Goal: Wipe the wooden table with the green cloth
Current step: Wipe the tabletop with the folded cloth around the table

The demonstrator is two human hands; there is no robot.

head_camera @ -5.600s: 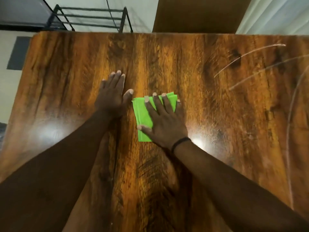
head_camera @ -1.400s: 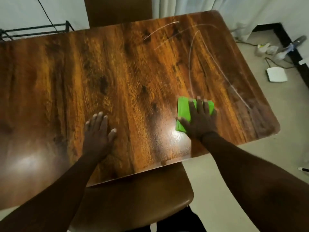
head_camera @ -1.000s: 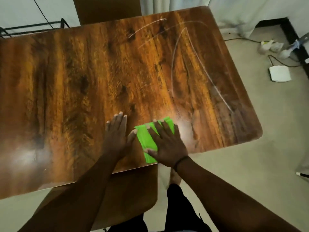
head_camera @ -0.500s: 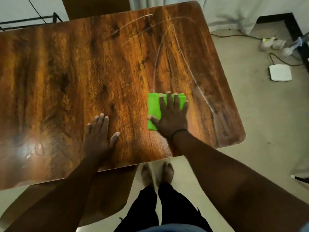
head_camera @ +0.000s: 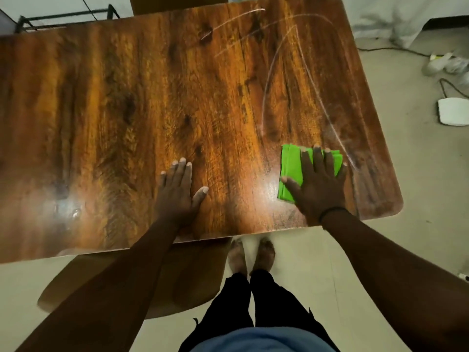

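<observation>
The right hand [head_camera: 317, 184] presses flat, fingers [head_camera: 318, 158] straight, on the folded bright green cloth [head_camera: 289, 171] near the right front corner of the glossy brown wooden worktop [head_camera: 127, 110]. The left hand [head_camera: 177, 191] lies open, bracing. Pale curved streaks [head_camera: 317, 80] beyond the cloth could be missed; an unpinched cloth may slide off the nearby edge.

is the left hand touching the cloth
No, the left hand lies flat on the bare table, well apart from the cloth, which is under the right hand.
</observation>
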